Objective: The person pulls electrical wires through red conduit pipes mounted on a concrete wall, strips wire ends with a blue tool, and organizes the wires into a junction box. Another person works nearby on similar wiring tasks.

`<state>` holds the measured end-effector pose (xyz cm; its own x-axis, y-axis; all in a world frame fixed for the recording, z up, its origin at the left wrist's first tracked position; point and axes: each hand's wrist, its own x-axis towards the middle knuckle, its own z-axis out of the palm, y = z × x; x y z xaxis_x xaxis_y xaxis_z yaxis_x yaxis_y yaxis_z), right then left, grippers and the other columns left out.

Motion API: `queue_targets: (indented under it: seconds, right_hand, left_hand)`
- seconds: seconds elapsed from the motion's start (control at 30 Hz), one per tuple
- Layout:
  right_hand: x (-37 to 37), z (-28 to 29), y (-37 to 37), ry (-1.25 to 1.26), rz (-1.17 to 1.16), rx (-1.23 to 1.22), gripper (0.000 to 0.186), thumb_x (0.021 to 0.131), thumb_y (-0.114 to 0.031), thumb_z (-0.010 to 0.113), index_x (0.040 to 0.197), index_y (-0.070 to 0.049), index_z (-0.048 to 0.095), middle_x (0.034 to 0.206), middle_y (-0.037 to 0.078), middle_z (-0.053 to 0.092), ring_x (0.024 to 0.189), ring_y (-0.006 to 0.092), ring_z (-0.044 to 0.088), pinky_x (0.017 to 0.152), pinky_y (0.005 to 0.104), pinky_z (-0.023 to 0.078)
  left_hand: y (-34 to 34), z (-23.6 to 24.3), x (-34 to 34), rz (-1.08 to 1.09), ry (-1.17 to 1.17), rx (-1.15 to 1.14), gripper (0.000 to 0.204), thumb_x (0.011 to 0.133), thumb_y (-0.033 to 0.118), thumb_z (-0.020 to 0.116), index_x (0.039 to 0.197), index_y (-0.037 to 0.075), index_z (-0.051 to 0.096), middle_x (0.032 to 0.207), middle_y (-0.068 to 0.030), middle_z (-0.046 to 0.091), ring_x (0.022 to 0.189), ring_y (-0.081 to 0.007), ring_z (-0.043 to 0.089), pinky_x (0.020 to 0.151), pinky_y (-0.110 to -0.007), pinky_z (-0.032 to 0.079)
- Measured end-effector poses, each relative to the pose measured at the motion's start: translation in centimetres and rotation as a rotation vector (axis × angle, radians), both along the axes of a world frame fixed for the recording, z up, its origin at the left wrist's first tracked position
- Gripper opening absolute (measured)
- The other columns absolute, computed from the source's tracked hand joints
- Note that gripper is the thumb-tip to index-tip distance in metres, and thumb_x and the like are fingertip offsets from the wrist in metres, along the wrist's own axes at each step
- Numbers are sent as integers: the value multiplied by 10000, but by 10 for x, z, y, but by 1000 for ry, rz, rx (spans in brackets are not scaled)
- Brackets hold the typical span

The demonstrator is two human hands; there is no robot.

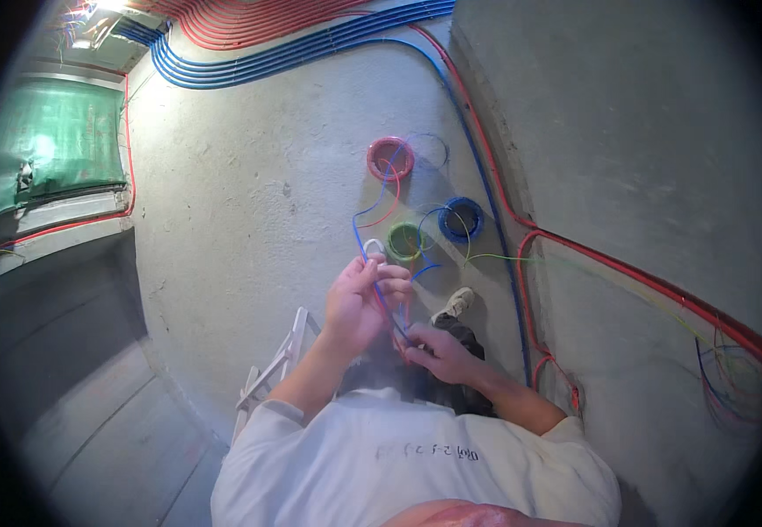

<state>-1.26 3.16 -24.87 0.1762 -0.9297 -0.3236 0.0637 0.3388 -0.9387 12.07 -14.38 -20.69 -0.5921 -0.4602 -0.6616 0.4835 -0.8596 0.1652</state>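
Observation:
In front of my body, my left hand (365,300) is raised with its fingers curled round a blue wire (359,230) and a red wire. A small white loop (374,246) sticks up at its fingertips; what it belongs to I cannot make out. Lower and to the right, my right hand (440,353) pinches the same wires, which run between both hands. Beyond the hands, a red coil of wire (390,158), a green coil (405,241) and a blue coil (461,220) lie on the floor, with loose strands trailing from them.
A light-coloured stepladder (288,356) stands at my left. Blue conduits (310,63) and red conduits (249,25) curve across the far floor. More red conduit (609,256) runs along the right wall, where loose wires (723,378) hang. Green sheeting (65,145) covers an opening at far left.

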Motion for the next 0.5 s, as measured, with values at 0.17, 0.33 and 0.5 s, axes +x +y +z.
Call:
queue_targets:
  seconds: [0.17, 0.33, 0.5]
  right_hand:
    - [-40, 73, 34, -405, 13, 229, 495, 964, -222, 697, 1391, -40, 525, 956, 20, 603, 837, 107, 555, 740, 269, 458]
    - [-65, 128, 86, -266, -281, 128, 253, 1003, -224, 658, 1090, 13, 672, 801, 11, 615, 686, 66, 551, 610, 251, 439]
    - [-75, 180, 115, -130, -255, 42, 243, 1011, -252, 652, 941, -19, 656, 717, -11, 588, 652, 56, 527, 579, 243, 406]
  left_hand:
    - [95, 42, -27, 150, -3, -65, 194, 1104, 151, 434, 1202, -16, 450, 1078, -151, 561, 922, -231, 597, 813, -371, 530]
    - [147, 83, -23, -153, -445, -403, 387, 1056, 127, 530, 1366, -69, 407, 1274, -246, 592, 1108, -264, 650, 955, -388, 551]
    - [200, 125, -36, -420, -811, -1994, 520, 734, -47, 722, 1241, 26, 630, 1227, -158, 638, 1058, -403, 649, 985, -511, 489]
